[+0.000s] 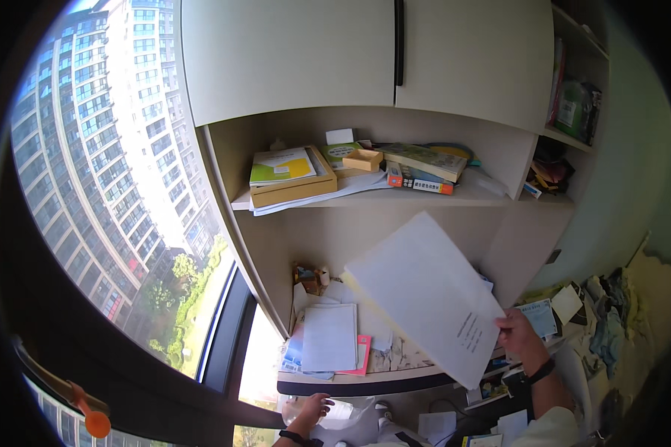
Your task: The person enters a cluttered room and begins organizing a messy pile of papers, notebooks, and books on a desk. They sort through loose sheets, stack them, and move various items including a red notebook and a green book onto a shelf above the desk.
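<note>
My right hand grips the lower right edge of a large white sheaf of papers, held tilted above the desk. A few printed lines show near its lower end, and a yellowish edge runs along its left side. My left hand hangs low in front of the desk edge, fingers apart and holding nothing that I can see. Beside it is a clear plastic bag with something pale inside. On the desk a stack of white paper lies over a pink booklet.
Above the desk, a shelf bears books, a cardboard box and a small open box. Cabinet doors hang over it. A window stands at left. Clothes are heaped at right; papers lie low down.
</note>
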The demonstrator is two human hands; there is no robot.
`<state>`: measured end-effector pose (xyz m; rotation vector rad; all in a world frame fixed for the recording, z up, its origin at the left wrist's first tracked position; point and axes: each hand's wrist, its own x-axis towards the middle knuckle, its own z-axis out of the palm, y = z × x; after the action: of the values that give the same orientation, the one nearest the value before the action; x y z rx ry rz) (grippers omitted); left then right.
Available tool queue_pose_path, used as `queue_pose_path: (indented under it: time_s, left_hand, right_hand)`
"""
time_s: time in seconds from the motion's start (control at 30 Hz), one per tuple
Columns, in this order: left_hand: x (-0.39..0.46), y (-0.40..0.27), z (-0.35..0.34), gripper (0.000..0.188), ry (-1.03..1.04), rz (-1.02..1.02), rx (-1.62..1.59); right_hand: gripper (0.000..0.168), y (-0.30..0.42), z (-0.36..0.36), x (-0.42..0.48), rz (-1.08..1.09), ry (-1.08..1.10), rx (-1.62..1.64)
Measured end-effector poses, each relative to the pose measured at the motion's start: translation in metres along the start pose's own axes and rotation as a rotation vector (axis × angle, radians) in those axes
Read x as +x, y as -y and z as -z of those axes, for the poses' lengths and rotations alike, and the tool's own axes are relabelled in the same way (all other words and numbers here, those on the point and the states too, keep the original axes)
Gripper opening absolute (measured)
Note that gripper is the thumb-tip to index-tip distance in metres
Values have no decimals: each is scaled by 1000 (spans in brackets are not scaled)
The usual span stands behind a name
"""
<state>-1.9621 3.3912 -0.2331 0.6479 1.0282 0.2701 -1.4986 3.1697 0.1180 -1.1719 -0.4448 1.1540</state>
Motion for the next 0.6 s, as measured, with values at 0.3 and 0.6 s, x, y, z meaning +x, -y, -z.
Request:
queue_pose_path:
  time_s: [0.3, 0.6]
  left_hand:
    - [-21, -3, -17, 19, -9, -94, 56]
    - [-48, -6, -29, 17, -136, -164, 19]
  right_hand:
    - [9, 126, -60, 1, 328, 27, 223]
    - [9, 186, -114, 118, 506, 53, 303]
